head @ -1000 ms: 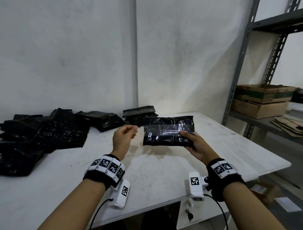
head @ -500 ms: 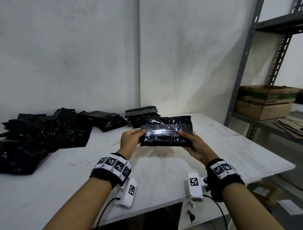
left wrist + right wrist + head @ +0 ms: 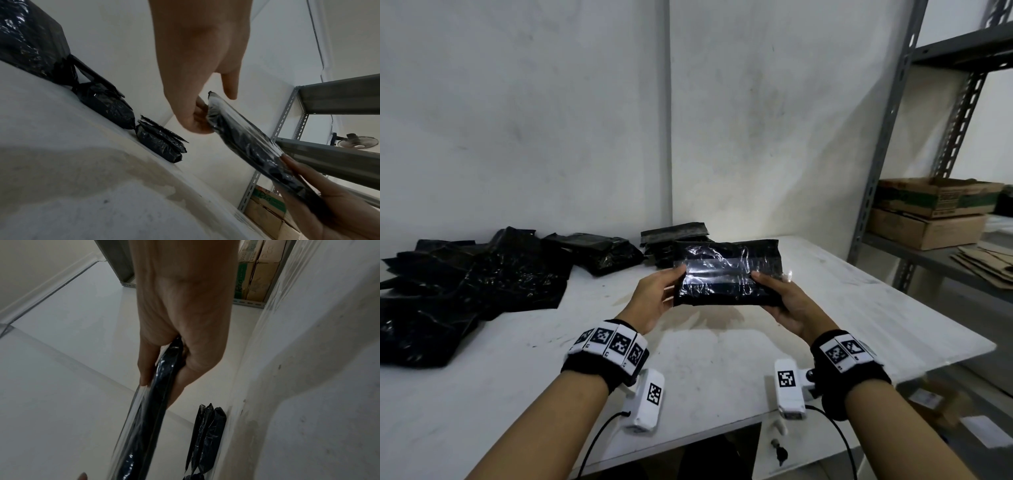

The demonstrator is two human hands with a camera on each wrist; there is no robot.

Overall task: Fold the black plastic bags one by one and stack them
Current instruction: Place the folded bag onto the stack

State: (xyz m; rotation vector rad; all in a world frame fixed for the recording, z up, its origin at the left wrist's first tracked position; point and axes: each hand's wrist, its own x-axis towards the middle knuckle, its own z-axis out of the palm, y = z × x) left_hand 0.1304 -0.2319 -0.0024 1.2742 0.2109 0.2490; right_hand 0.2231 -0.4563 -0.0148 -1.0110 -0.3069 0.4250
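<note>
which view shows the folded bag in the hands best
The head view: the folded bag faces the camera whole, held at either end by the left hand and right hand. Both wrist views catch it only edge-on, as a thin dark strip.

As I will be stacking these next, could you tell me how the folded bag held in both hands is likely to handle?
Probably light: the left hand and right hand hold the folded bag by its ends above the table. Its glossy film looks slippery. It keeps a flat shape now but may spring open once released.
</note>
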